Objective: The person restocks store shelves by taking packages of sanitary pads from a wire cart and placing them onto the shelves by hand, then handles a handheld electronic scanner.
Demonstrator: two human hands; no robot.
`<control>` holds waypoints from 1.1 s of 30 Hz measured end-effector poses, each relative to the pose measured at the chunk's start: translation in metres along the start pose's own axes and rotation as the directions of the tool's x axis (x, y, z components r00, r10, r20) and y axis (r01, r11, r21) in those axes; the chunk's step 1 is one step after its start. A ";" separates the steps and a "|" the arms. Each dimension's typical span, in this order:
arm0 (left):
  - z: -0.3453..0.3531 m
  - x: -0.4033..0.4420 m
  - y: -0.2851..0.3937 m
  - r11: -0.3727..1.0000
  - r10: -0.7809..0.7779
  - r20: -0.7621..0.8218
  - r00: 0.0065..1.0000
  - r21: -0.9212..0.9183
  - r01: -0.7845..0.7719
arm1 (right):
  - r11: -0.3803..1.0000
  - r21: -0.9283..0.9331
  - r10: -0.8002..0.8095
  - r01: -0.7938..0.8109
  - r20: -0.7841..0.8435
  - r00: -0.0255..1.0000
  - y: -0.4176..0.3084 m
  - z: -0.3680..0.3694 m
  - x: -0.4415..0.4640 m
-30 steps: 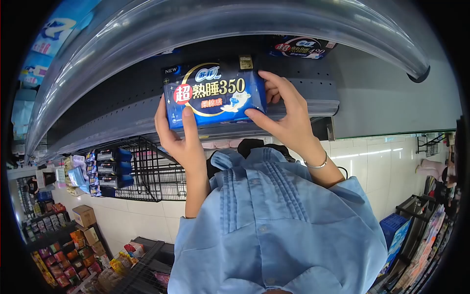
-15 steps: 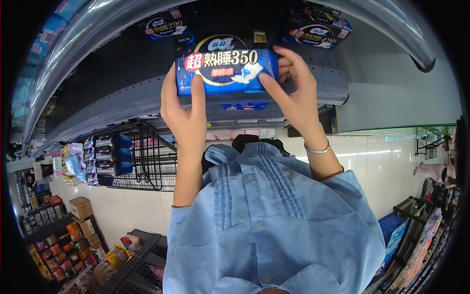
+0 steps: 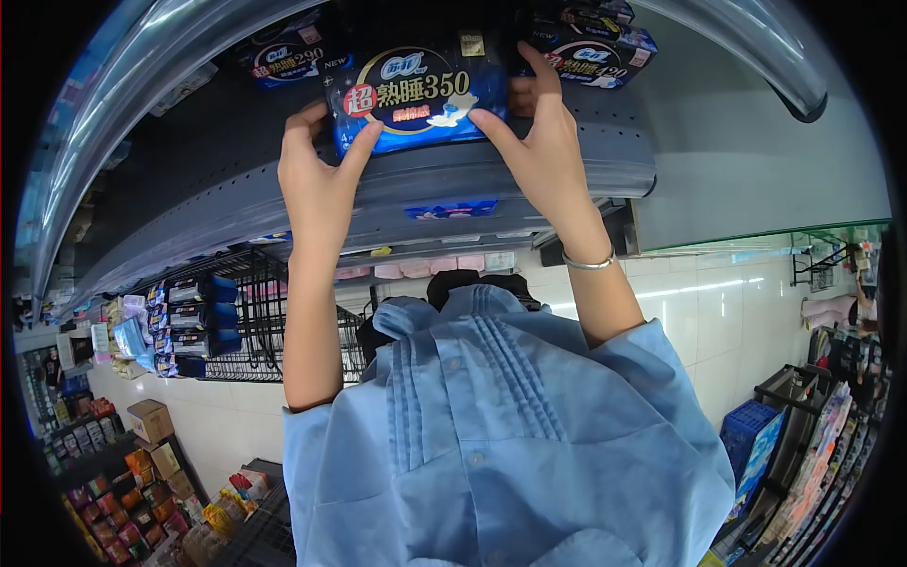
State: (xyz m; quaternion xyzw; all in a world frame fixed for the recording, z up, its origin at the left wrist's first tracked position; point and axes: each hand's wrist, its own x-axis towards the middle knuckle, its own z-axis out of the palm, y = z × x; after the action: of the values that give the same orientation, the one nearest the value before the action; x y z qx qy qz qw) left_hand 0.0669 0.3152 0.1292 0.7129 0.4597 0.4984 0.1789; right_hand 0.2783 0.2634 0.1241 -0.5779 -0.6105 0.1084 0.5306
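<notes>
A dark blue pack of sanitary pads (image 3: 406, 109) marked 350 stands at the front of a grey shelf (image 3: 605, 156), its printed face toward me. My left hand (image 3: 319, 175) grips its left end, thumb on the front face and fingers round the side. At the right end, my right hand (image 3: 546, 151) has its thumb against the front, with its index finger stretched up along the side. A pack marked 290 (image 3: 286, 61) sits to the left of the held one. To the right is a pack marked 420 (image 3: 595, 57).
A curved metal rail (image 3: 770, 47) arches over the shelf. Below on the left, a black wire rack (image 3: 265, 312) stands beside several stacked dark packs (image 3: 198, 317). A blue crate (image 3: 751, 439) is at lower right, on the pale tiled floor (image 3: 680, 340) side.
Both hands have moved the pack farther in over the shelf, upward and slightly left in view. The right index finger has straightened, and the left hand has shifted outward along its end.
</notes>
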 end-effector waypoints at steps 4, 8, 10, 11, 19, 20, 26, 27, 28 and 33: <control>0.008 0.001 -0.002 0.998 0.054 -0.057 0.997 -0.012 -0.055 | 0.991 -0.100 -0.093 0.090 -0.026 0.995 0.006 0.003 0.000; 0.013 -0.002 -0.010 0.992 0.123 -0.111 0.986 0.037 -0.120 | 0.982 -0.154 -0.117 0.110 -0.038 0.992 0.004 0.006 -0.002; 0.015 -0.003 -0.012 0.987 0.159 -0.115 0.981 0.047 -0.154 | 0.974 -0.196 -0.126 0.115 -0.048 0.991 0.002 0.006 -0.002; 0.015 -0.004 -0.013 0.984 0.174 -0.116 0.978 0.052 -0.169 | 0.966 -0.226 -0.139 0.124 -0.050 0.989 0.002 0.006 -0.003; 0.018 -0.010 -0.021 0.912 0.300 -0.091 0.950 0.321 -0.257 | 0.911 -0.353 -0.282 0.213 -0.156 0.947 -0.005 0.009 -0.008; 0.018 -0.010 -0.021 0.895 0.326 -0.094 0.941 0.351 -0.275 | 0.895 -0.376 -0.314 0.240 -0.150 0.938 -0.008 0.008 -0.008; 0.020 -0.012 -0.021 0.949 0.274 -0.160 0.948 0.207 -0.239 | 0.751 -0.491 -0.508 0.442 -0.001 0.861 -0.016 -0.009 0.013; 0.022 -0.012 -0.022 0.955 0.280 -0.195 0.940 0.160 -0.251 | 0.739 -0.495 -0.532 0.457 -0.013 0.846 -0.016 -0.013 0.016; 0.024 -0.010 -0.022 0.942 0.327 -0.236 0.915 0.154 -0.297 | 0.734 -0.535 -0.528 0.419 -0.060 0.847 -0.019 -0.017 0.018; 0.028 -0.008 -0.028 0.864 0.503 -0.381 0.776 0.224 -0.451 | 0.657 -0.566 -0.630 0.498 -0.048 0.775 -0.033 -0.043 0.023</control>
State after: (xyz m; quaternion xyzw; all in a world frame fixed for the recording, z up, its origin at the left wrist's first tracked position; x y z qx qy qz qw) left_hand 0.0774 0.3281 0.0927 0.6888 0.3205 0.6423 -0.1016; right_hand 0.2977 0.2510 0.1780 -0.4877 -0.6967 -0.3041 0.4292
